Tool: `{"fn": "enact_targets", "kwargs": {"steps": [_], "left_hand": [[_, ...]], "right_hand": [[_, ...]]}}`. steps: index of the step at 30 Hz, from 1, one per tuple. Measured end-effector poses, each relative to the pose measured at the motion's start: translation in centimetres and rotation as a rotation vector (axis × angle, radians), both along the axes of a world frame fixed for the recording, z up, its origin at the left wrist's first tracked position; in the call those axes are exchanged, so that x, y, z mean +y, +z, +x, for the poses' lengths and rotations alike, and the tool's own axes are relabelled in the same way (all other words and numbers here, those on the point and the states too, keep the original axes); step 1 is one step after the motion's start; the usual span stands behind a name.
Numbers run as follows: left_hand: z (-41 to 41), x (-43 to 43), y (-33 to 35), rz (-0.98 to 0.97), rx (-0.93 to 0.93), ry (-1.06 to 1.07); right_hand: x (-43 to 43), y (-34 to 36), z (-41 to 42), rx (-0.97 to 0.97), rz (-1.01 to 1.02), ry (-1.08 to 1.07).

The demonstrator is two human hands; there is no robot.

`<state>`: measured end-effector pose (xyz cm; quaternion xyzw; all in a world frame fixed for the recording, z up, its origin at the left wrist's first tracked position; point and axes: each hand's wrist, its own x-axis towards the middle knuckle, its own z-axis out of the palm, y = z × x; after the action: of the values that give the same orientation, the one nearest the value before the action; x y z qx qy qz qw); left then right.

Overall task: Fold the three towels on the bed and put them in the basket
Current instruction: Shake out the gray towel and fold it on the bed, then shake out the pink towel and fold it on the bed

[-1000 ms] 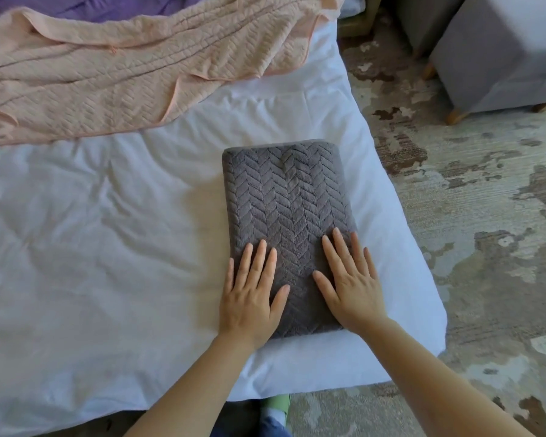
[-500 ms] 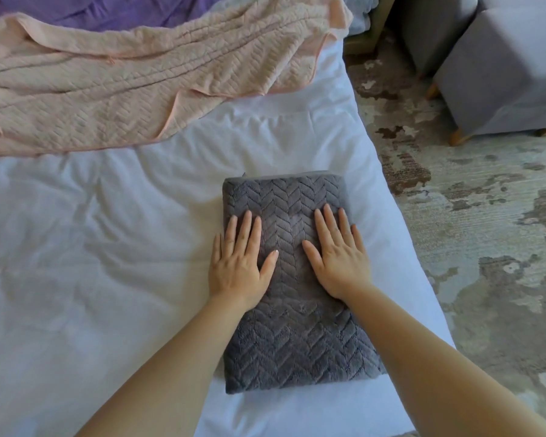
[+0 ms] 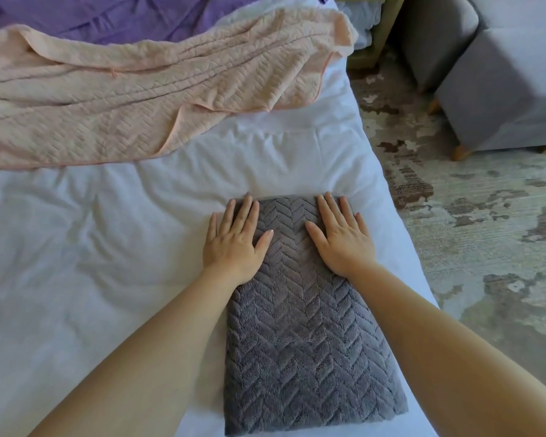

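A folded grey towel (image 3: 300, 335) with a herringbone texture lies as a narrow rectangle on the white bed (image 3: 76, 263), near its right edge. My left hand (image 3: 234, 241) rests flat on the towel's far left corner, fingers spread, partly over the sheet. My right hand (image 3: 341, 238) presses flat on the far right part, fingers reaching the far edge. A pink towel (image 3: 123, 99) lies spread and rumpled across the far side of the bed. Behind it, purple fabric (image 3: 108, 14) shows at the top. No basket is in view.
The bed's right edge drops to a patterned rug (image 3: 486, 231). Grey upholstered seats (image 3: 501, 99) on wooden legs stand at the upper right. A green-framed piece of furniture (image 3: 375, 33) stands by the bed's far right corner.
Both hands have slid along the grey towel from its near end to its far end, staying flat. The view has tipped forward, so the towel now sits lower in frame.
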<state>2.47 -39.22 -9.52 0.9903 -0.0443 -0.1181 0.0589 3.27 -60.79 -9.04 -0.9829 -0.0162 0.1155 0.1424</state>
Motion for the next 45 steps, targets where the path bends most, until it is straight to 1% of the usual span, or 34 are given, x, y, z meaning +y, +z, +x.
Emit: {"fn": "enact_targets", "kwargs": {"steps": [4,5,7,9,10,13,16,19,22,27,31,35,39,45], "left_hand": [[0.1,0.3,-0.2,-0.025,0.014,-0.019],[0.1,0.6,0.1,-0.026,0.011,-0.025],[-0.4,2.0,1.1,-0.041,0.001,-0.021],[-1.2,4.5,2.2,-0.086,-0.004,0.014],[-1.8,6.1,2.7,-0.109,-0.010,0.042],[-3.7,11.1,4.5,-0.175,-0.071,0.127],[-5.0,16.5,6.1,-0.213,-0.166,0.211],[-5.7,22.1,6.5,-0.185,-0.165,0.270],[-5.5,28.2,5.4,-0.092,-0.098,0.331],[-2.7,38.4,2.2,0.048,-0.027,0.380],[-0.5,44.4,-0.5,0.065,-0.005,0.322],[-1.0,45.5,-3.5,0.051,-0.081,0.243],[-0.8,46.0,-6.5,0.010,-0.196,0.237],[-1.1,46.3,-7.8,-0.016,-0.259,0.213]], "right_hand": [[0.0,0.0,0.1,0.043,-0.005,-0.015],[0.1,0.4,0.1,0.032,-0.016,-0.028],[0.2,1.5,-0.4,-0.050,-0.028,-0.082],[0.6,3.1,-1.0,-0.142,0.012,-0.132],[1.1,3.8,-1.2,-0.156,0.046,-0.136],[3.9,5.8,-1.3,-0.123,0.141,-0.129],[8.7,7.7,-0.9,-0.124,0.206,-0.128],[14.2,8.3,-0.5,-0.110,0.235,-0.050],[20.0,7.5,-0.2,-0.069,0.243,0.006],[29.3,4.3,0.1,-0.027,0.186,0.010],[35.0,2.6,2.0,-0.036,0.167,-0.035],[39.2,1.5,5.1,-0.112,0.139,-0.072],[41.7,0.1,8.5,-0.154,0.069,-0.085],[43.9,-1.8,13.2,-0.212,0.002,-0.040]]}}
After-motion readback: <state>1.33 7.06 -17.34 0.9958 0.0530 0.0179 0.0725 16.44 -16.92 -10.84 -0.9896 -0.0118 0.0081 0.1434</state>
